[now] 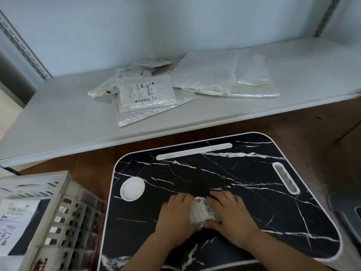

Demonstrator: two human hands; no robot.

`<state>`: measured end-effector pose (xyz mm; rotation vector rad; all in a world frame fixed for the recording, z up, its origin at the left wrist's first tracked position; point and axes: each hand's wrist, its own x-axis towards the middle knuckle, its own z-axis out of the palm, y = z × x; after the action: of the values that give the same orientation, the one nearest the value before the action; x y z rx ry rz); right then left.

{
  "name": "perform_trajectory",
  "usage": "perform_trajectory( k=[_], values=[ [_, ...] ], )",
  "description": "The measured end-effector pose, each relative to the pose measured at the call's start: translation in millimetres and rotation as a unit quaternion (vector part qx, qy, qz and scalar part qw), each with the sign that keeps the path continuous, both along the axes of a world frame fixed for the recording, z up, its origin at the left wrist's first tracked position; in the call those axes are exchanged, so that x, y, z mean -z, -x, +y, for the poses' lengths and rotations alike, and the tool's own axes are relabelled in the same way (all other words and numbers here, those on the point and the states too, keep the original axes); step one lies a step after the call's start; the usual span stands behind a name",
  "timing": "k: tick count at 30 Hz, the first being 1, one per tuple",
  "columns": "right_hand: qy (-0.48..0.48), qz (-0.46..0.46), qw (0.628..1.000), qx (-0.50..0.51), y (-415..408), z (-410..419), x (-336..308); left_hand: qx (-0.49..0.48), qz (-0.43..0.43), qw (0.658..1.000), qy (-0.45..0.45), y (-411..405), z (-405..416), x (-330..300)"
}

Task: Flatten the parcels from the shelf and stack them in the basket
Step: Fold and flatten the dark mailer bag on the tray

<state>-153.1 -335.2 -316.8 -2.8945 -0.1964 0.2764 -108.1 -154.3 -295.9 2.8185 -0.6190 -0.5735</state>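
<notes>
1. A small white parcel (203, 212) with a printed label lies on the near middle of a black marble-patterned lap table (224, 173), between both hands.
2. The left hand (175, 214) lies palm down on the parcel's left side, fingers spread and fairly straight, pressing on it and the tabletop rather than curling round it.
3. The right hand (228, 214) lies flat on the parcel's right side, fingers extended toward the far edge, thumb touching the parcel's near corner; nothing is pinched.
4. A white slatted basket (64, 208) stands at the near left, just beside the table, with a labelled parcel in the basket (17, 222) lying flat.
5. On the white shelf (58, 122) beyond the table, a loose pile of labelled parcels (144, 94) sits left of centre, and larger white mailers (220, 75) lie to its right.
</notes>
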Motion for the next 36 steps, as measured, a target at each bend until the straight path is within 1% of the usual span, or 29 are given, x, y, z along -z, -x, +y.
perform_trajectory(
  k=[2,4,6,7,8,9,10,11,12,13,14,15,18,22,26,28,30,32,33,34,35,36],
  values=[
    [-0.045,0.004,0.997,0.065,4.5,8.3,-6.3,-0.088,0.05,0.994,0.034,-1.7,-5.1,-9.3],
    [-0.08,0.04,0.987,0.133,7.9,16.3,-11.0,-0.179,0.122,0.975,0.056,-2.4,-4.3,-11.3],
    [-0.16,0.064,0.964,0.202,9.1,23.1,-15.4,-0.242,0.193,0.947,0.086,-2.2,0.5,-19.1],
    [-0.21,0.067,0.944,0.245,7.7,25.7,-19.4,-0.272,0.225,0.927,0.125,-2.8,5.6,-20.9],
    [-0.271,0.075,0.913,0.296,4.7,28.0,-21.1,-0.302,0.262,0.898,0.182,-3.6,11.0,-25.4],
    [-0.345,0.088,0.869,0.345,1.5,31.0,-25.1,-0.325,0.299,0.861,0.252,-4.8,17.7,-28.4],
    [-0.43,0.109,0.811,0.382,-2.3,35.7,-31.4,-0.341,0.324,0.823,0.317,-5.4,25.4,-33.4],
    [-0.511,0.129,0.751,0.397,-6.4,41.3,-39.0,-0.35,0.337,0.79,0.374,-7.3,34.1,-37.1],
    [-0.573,0.153,0.7,0.397,-10.1,48.2,-47.8,-0.352,0.341,0.768,0.413,-8.7,42.7,-42.1],
    [-0.615,0.18,0.666,0.383,-13.8,57.1,-57.8,-0.347,0.34,0.753,0.444,-10.1,51.5,-48.6],
    [-0.642,0.203,0.645,0.361,-18.0,66.9,-68.8,-0.344,0.336,0.742,0.466,-12.0,59.7,-54.8],
    [-0.652,0.212,0.642,0.343,-22.5,76.2,-76.9,-0.34,0.332,0.733,0.487,-13.5,67.3,-61.7],
    [-0.645,0.176,0.68,0.301,-37.2,107.8,-98.5,-0.351,0.314,0.701,0.535,-17.5,95.5,-85.0],
    [-0.65,0.134,0.714,0.223,-53.3,165.7,-131.0,-0.34,0.236,0.719,0.558,-23.4,157.2,-114.2],
    [-0.669,0.146,0.706,0.18,-62.9,244.2,-147.3,-0.362,0.175,0.725,0.56,-20.8,238.0,-138.4],
    [-0.675,0.16,0.702,0.163,-65.4,285.0,-148.5,-0.388,0.167,0.711,0.562,-14.8,279.5,-140.7],
    [-0.668,0.167,0.711,0.145,-66.9,322.2,-144.9,-0.413,0.171,0.694,0.564,-5.8,316.6,-137.0],
    [-0.643,0.181,0.734,0.121,-69.6,358.9,-134.7,-0.442,0.16,0.689,0.552,0.8,353.4,-126.5],
    [-0.621,0.198,0.751,0.101,-69.3,386.3,-124.5,-0.466,0.15,0.681,0.545,6.8,380.2,-115.6],
    [-0.594,0.199,0.775,0.087,-69.1,397.2,-119.0,-0.481,0.142,0.68,0.535,8.8,393.2,-109.7],
    [-0.551,0.191,0.81,0.062,-68.5,408.7,-110.8,-0.504,0.133,0.673,0.525,12.8,408.6,-101.7],
    [-0.499,0.181,0.847,0.032,-67.4,418.8,-104.1,-0.529,0.118,0.673,0.503,17.4,423.0,-92.9]
  ],
)
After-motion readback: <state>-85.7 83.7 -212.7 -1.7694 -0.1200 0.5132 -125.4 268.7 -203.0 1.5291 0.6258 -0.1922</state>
